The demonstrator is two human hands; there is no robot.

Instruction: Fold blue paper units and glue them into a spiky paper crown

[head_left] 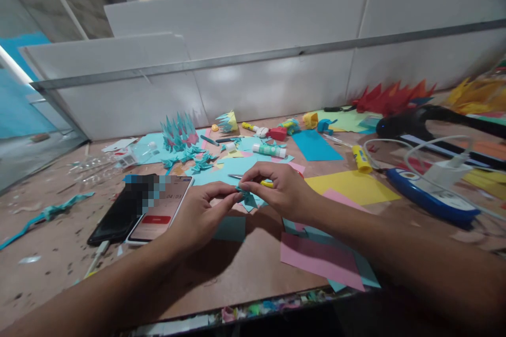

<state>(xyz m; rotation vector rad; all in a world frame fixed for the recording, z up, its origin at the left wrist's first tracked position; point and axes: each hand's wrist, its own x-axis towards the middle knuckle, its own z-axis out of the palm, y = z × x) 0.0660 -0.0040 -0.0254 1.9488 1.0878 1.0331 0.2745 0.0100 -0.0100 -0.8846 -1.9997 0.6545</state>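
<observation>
My left hand [200,216] and my right hand [279,189] meet over the middle of the worktable, both pinching a small folded teal paper piece [249,199] between fingertips. The paper hangs just above the table, partly hidden by my fingers. A pink sheet [316,258] and teal sheets lie under my right forearm. A yellow sheet [351,187] lies to the right of my right hand. Behind the hands are several finished teal folded pieces [179,134] and a glue stick [269,150].
Two phones [138,208] lie left of my left hand. A blue device [427,195] with white cables sits at right, with red and orange folded paper [389,97] behind it. White foam boards [253,68] wall the back. A teal paper strip [47,216] lies at left.
</observation>
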